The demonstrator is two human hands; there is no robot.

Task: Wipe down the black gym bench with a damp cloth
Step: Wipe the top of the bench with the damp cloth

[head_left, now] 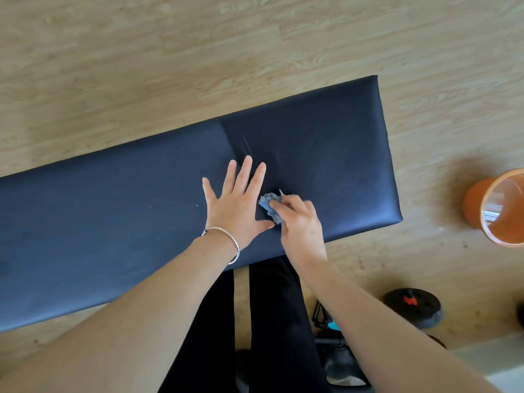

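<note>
The left hand (pixel 236 204) lies open and flat on the bench (pixel 113 222), probably for support, while the right hand (pixel 300 225) pinches the bunched cloth (pixel 269 204) against it to rub.

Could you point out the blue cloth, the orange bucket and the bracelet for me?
blue cloth (pixel 269 205), head view, on its bunched-up middle.
orange bucket (pixel 473 202), head view, on its outer wall.
bracelet (pixel 226 236), head view, on the band across the left wrist.
</note>
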